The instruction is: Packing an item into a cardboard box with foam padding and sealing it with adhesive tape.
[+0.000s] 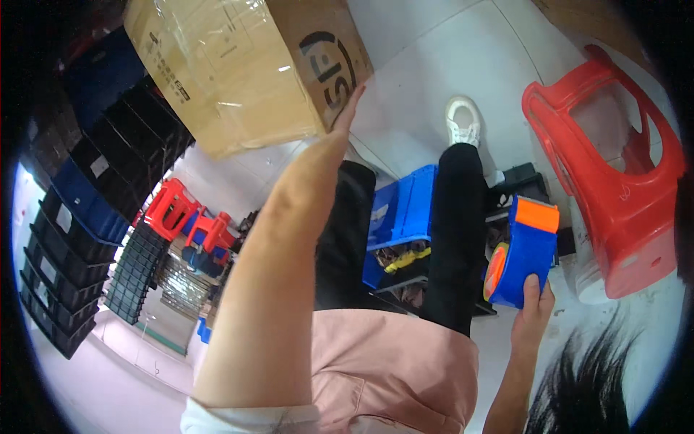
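The cardboard box (238, 69) is plain brown with a clear tape strip along its top and dark print on its end and side. Its long axis runs upper left to lower right. The left hand (347, 116) presses flat, fingers open, against its end. The right hand (533, 311) is clamped on a blue and orange tape dispenser (524, 253), well apart, above the white floor (426, 65).

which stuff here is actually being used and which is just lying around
In use:
- large brown cardboard box, touched by the left hand
- blue and orange tape dispenser, held in the right hand

Lying about:
- red plastic stool
- blue plastic bin
- stacked black and blue bins
- small red stools
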Available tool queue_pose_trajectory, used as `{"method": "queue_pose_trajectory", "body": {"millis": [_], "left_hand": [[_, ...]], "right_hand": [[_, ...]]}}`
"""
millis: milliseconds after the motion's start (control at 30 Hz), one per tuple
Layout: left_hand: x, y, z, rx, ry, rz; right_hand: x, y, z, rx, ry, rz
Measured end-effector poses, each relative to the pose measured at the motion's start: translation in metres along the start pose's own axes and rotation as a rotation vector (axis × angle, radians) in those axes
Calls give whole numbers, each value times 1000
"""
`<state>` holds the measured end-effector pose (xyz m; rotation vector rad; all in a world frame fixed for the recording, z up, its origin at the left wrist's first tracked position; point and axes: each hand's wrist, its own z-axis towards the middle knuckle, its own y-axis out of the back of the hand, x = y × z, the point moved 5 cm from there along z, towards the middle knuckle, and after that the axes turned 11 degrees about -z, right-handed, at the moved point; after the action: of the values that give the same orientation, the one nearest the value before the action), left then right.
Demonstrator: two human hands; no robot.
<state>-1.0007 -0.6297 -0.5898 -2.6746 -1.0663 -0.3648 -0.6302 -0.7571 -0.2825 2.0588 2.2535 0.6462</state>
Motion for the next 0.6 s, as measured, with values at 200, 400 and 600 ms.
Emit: {"method": "queue_pose_trajectory", "body": {"millis": [200, 400, 600], "left_hand": [[-88, -50, -30, 331, -384, -664], [-96, -37, -154, 102, -746, -1590], [103, -43, -188, -1114, 265, -1901]], "right_hand": [[5, -5, 7, -4, 14, 9], [10, -36, 9, 55, 67, -83], [71, -72, -6, 114, 179, -64]]}}
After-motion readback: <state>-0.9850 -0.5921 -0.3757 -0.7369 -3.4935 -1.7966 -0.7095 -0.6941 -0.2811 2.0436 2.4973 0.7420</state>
